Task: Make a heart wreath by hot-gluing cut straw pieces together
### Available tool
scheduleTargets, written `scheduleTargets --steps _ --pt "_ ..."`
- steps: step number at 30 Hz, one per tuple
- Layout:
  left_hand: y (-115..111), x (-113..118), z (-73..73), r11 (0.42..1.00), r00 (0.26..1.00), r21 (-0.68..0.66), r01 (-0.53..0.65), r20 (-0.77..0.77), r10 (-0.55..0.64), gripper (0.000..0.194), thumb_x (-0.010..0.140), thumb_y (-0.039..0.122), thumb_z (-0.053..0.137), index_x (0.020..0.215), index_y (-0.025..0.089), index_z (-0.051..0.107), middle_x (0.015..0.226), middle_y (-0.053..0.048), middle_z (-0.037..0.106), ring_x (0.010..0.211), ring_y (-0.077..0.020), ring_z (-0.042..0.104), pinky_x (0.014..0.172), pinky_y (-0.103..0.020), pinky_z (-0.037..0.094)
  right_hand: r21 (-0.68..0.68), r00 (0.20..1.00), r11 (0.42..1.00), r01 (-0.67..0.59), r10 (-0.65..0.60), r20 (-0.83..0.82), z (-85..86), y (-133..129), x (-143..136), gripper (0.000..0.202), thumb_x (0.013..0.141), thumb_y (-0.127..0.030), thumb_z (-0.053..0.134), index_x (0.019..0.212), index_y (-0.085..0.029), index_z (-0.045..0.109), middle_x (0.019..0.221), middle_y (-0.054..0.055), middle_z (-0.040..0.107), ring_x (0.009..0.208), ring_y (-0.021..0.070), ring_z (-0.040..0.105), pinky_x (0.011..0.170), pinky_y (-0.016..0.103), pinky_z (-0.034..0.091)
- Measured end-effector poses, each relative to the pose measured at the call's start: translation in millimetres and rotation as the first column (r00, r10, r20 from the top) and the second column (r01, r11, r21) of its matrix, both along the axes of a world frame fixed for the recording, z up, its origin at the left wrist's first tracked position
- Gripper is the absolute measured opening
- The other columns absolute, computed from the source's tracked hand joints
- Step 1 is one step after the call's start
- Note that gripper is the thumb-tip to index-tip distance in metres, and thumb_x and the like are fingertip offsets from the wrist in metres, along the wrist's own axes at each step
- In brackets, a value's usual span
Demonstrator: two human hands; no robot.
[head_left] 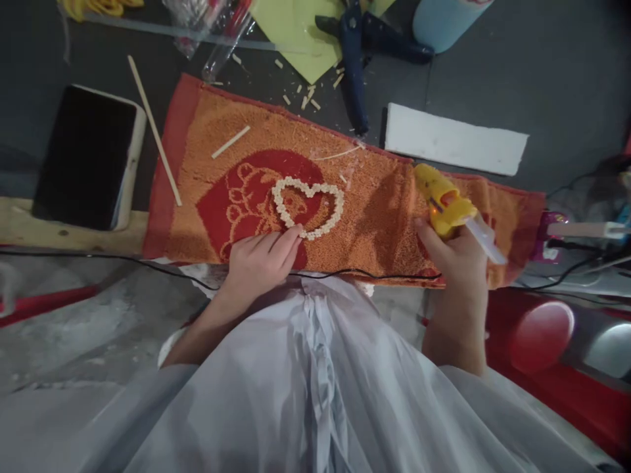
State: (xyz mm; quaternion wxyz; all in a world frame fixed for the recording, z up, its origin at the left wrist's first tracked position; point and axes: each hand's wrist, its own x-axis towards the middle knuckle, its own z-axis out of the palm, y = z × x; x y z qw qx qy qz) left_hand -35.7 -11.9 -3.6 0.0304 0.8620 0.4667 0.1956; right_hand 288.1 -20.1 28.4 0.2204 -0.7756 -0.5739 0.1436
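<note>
A heart outline (336, 213) made of many short pale stick pieces lies on an orange and red towel (379, 217). My left hand (263, 263) is at its lower edge, thumb and fingers pinched together on the rim near the bottom point. To the right, my right hand (456, 253) is wrapped around a yellow glue gun (444, 200). A translucent glue stick (486, 240) juts from the back of the gun, and a small orange light shows on its side. The gun's nose points up and left, apart from the heart.
Thin sticks (231, 142) lie on the towel and beside a phone (86, 154) at left. Blue-handled cutters (353, 72), yellow-green paper (290, 33), stick scraps, a white block (453, 139) and a blue cup (446, 23) are behind. A black cable (340, 272) crosses the front edge.
</note>
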Motion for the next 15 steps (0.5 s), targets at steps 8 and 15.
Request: scheduleTargets --steps 8,15 --pt "20 -5 8.7 0.991 0.99 -0.005 0.13 -0.052 -0.13 0.02 0.092 0.026 0.053 0.102 0.02 0.069 0.077 -0.002 0.075 0.063 -0.0154 0.068 0.056 -0.028 0.043 -0.05 0.849 0.975 -0.216 0.213 0.484 -2.8 -3 -2 0.033 0.086 -0.043 0.059 0.109 -0.019 0.061 0.092 0.016 0.067 0.086 0.0293 0.057 0.073 0.039 0.044" --pt "33 -7 19.0 0.969 0.976 -0.138 0.204 -0.055 -0.213 0.02 0.093 0.028 0.051 0.099 0.019 0.068 0.085 -0.003 0.075 0.073 -0.017 0.07 0.063 -0.028 0.046 -0.024 0.866 0.942 -0.335 0.318 0.385 30.0 -11 -42 0.041 0.084 -0.038 0.059 0.12 -0.018 0.056 0.098 0.013 0.059 0.094 0.0298 0.052 0.085 0.045 0.046"
